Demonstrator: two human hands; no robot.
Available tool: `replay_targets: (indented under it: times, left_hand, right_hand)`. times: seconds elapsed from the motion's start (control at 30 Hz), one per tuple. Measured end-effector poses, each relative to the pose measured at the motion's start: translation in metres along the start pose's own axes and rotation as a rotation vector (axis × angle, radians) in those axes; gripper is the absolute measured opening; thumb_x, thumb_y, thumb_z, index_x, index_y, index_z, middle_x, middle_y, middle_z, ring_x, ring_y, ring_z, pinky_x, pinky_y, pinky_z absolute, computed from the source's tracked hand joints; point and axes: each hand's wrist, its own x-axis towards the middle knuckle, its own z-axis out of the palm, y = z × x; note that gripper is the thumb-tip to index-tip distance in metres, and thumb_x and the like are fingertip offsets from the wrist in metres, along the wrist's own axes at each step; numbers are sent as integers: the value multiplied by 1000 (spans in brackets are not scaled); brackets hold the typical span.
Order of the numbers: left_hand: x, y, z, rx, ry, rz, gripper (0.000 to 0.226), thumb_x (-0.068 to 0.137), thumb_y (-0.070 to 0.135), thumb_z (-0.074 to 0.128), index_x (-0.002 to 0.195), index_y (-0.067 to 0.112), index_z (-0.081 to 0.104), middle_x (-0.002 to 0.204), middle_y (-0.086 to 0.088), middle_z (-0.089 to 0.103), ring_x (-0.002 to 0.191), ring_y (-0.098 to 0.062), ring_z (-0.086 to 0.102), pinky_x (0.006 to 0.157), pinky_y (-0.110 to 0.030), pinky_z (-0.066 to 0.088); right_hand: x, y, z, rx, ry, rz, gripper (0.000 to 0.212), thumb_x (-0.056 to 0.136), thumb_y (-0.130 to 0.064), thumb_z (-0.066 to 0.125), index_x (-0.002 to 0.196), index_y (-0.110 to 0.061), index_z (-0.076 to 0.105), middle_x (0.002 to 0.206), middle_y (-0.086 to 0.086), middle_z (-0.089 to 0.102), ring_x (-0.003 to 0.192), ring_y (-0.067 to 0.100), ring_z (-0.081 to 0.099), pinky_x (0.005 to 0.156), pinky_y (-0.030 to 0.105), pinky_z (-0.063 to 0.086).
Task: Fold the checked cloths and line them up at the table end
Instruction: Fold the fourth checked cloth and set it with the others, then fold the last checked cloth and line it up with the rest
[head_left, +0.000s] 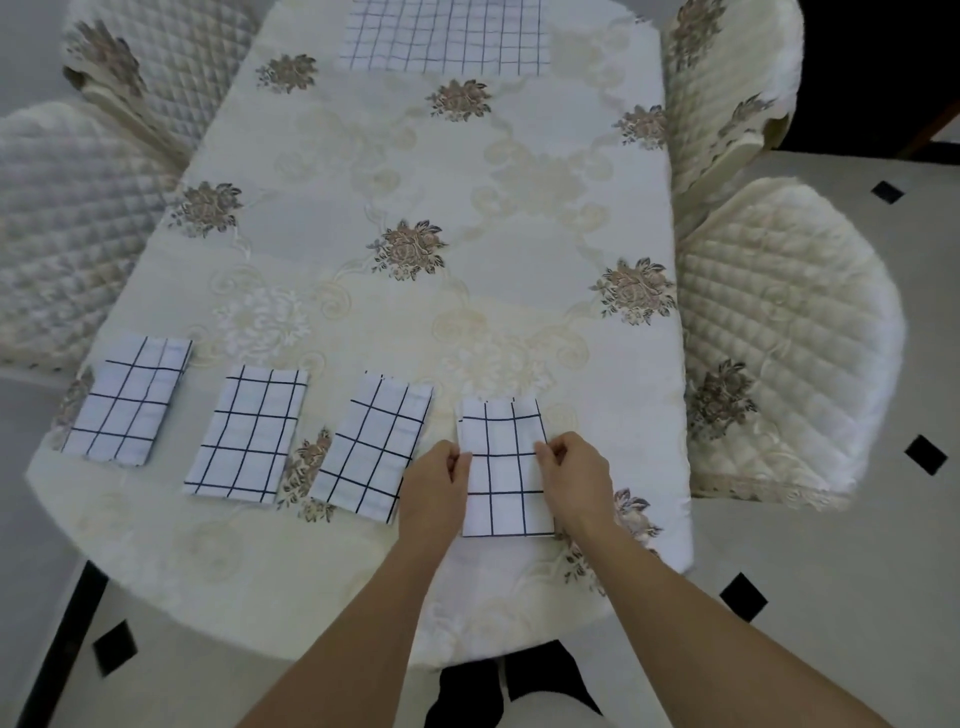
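Several folded white cloths with dark checks lie in a row along the near end of the table. The leftmost cloth (127, 400) sits near the left edge, a second (247, 434) beside it, a third (374, 447) further right. The fourth folded cloth (504, 467) lies between my hands. My left hand (436, 480) pinches its left edge and my right hand (571, 473) pinches its right edge. An unfolded checked cloth (447, 34) lies flat at the far end of the table.
The table wears a cream cloth with brown flower patterns (410, 249). Quilted cream chairs stand on the left (62, 234) and on the right (779, 332), with two more at the far corners. The floor is pale tile with black diamonds.
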Motion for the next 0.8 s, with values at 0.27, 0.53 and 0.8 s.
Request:
replay_targets:
  times: [0.27, 0.53, 0.8]
  left_hand:
    - [5, 3, 1, 19, 41, 9, 18, 96, 31, 63, 86, 16, 65, 71, 11, 61, 69, -9, 60, 67, -30, 53]
    - [-3, -1, -28, 132, 57, 67, 36, 95, 41, 61, 120, 15, 62, 92, 8, 62, 85, -14, 60, 75, -32, 51]
    - [4, 61, -87, 434, 183, 429, 59, 93, 57, 45, 139, 21, 55, 124, -1, 65, 112, -26, 57, 83, -42, 51]
  right_hand:
    - [-1, 0, -7, 26, -7, 105, 21, 96, -40, 57, 86, -21, 59, 80, -3, 64, 76, 17, 62, 72, 36, 53]
    - [-7, -3, -42, -103, 66, 42, 28, 99, -38, 48, 86, -16, 58, 83, -1, 62, 73, 13, 56, 64, 32, 48]
    - [-14, -73, -89, -444, 223, -442, 40, 95, -51, 47, 115, -21, 62, 113, 2, 58, 106, 24, 52, 89, 40, 43]
